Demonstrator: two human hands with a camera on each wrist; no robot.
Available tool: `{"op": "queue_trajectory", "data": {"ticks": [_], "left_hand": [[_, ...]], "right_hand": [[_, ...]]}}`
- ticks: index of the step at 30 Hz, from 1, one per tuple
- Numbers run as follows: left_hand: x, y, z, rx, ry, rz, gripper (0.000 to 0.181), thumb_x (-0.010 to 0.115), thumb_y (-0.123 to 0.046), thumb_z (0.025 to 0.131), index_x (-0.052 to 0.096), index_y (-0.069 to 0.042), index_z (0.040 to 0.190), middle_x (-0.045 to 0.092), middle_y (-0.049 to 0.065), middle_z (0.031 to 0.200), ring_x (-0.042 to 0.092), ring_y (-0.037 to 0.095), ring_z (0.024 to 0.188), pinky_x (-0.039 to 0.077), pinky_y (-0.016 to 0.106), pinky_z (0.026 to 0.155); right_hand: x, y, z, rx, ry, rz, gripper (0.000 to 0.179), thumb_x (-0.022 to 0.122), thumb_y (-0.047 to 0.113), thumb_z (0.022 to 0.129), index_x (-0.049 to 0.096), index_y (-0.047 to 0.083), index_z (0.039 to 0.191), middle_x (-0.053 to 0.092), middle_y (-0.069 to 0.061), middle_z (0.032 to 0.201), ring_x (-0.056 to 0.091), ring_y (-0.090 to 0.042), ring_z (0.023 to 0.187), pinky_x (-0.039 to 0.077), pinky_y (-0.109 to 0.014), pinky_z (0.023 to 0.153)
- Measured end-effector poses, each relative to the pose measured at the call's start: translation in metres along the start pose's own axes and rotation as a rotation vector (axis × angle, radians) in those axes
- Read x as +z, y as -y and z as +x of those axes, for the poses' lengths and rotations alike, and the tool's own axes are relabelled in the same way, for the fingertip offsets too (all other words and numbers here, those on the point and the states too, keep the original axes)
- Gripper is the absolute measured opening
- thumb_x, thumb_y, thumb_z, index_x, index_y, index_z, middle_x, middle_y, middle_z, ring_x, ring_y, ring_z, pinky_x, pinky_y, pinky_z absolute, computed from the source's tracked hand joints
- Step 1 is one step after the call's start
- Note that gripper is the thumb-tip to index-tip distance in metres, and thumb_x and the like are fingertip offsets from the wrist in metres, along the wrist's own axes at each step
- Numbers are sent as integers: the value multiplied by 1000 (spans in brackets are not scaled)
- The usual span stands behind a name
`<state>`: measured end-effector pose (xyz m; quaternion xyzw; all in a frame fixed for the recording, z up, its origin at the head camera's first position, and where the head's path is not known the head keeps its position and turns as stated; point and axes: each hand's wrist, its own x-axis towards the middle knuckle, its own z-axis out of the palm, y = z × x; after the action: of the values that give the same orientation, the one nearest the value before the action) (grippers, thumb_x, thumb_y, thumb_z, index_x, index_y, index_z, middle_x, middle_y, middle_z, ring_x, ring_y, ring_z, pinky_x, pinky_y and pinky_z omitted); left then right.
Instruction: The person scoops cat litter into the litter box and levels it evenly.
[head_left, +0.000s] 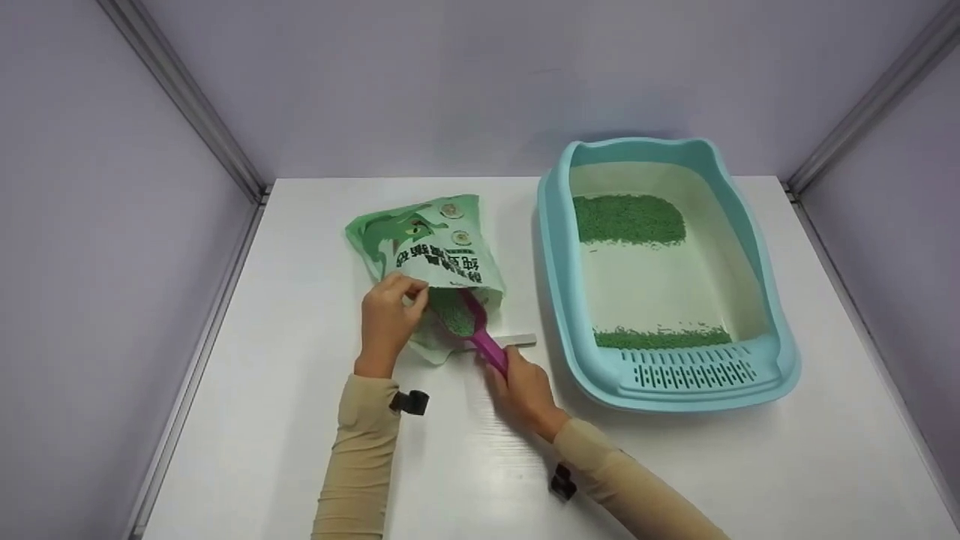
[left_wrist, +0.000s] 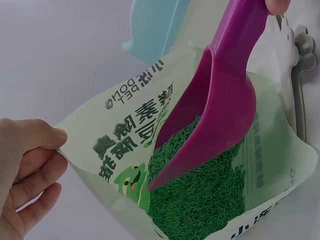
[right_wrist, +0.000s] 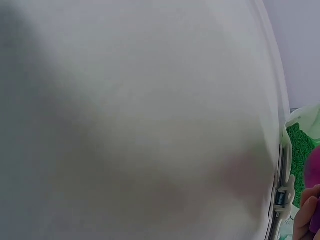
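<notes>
Purple scoop (left_wrist: 227, 107) in mouth of cat-litter bag (head_left: 442, 232), table's (head_left: 255, 412) 11 o'clock (head view).
Right hand (head_left: 525, 390) grips scoop; left hand (head_left: 390, 315) pinches bag rim at mouth's 10 o'clock. Green pellets (left_wrist: 200, 200) inside bag. Light-blue litter box (head_left: 559, 285) at bag's 3 o'clock.

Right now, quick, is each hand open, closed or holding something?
Left hand: holding the bag, pinching its edge.
Right hand: holding the scoop by its handle.

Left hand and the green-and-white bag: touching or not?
Touching. The left wrist view shows it plainly: the left hand pinches the edge of the bag at its opening, with no gap between them.
</notes>
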<state>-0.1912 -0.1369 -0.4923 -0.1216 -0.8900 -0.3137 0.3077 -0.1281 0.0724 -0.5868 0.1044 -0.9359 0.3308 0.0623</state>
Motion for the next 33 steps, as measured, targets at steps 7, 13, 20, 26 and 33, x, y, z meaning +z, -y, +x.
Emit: {"op": "queue_trajectory", "data": {"ticks": [7, 13, 20, 26, 33], "left_hand": [[-2, -1, -1, -1, 13, 14, 5, 70, -6, 84, 74, -4, 81, 66, 10, 74, 66, 20, 68, 55, 34, 61], [-2, 0, -2, -10, 15, 5, 5, 70, -7, 84, 74, -4, 82, 66, 10, 74, 67, 20, 69, 54, 34, 61], [-2, -1, -2, -15, 14, -7, 4, 70, -6, 84, 74, -4, 82, 65, 10, 74, 66, 20, 68, 54, 34, 61], [-2, -1, -2, -17, 16, -19, 4, 70, -5, 84, 74, -4, 83, 65, 10, 74, 67, 21, 68, 54, 34, 61], [-3, 0, -1, -12, 14, -15, 4, 70, -5, 84, 74, -4, 82, 66, 10, 74, 67, 21, 68, 54, 34, 60]], "right_hand": [[-2, -3, -7, -70, -51, -43, 20, 64, 22, 91, 54, 5, 96, 61, -7, 67, 60, -21, 58, 47, -36, 51], [-7, -3, -9, -58, -30, -41, 21, 65, 22, 91, 54, 5, 96, 56, -4, 64, 54, -16, 56, 43, -32, 49], [-18, -5, -11, -67, -5, -4, 18, 65, 19, 91, 54, 5, 95, 55, -4, 64, 48, -13, 56, 38, -23, 48], [-29, -5, -15, -38, 41, 10, 17, 64, 19, 91, 54, 6, 94, 57, -6, 66, 48, -12, 56, 37, -21, 49], [-35, -9, -26, -79, 43, -7, 19, 66, 19, 90, 55, 4, 95, 56, -5, 65, 47, -11, 56, 36, -19, 49]]}}
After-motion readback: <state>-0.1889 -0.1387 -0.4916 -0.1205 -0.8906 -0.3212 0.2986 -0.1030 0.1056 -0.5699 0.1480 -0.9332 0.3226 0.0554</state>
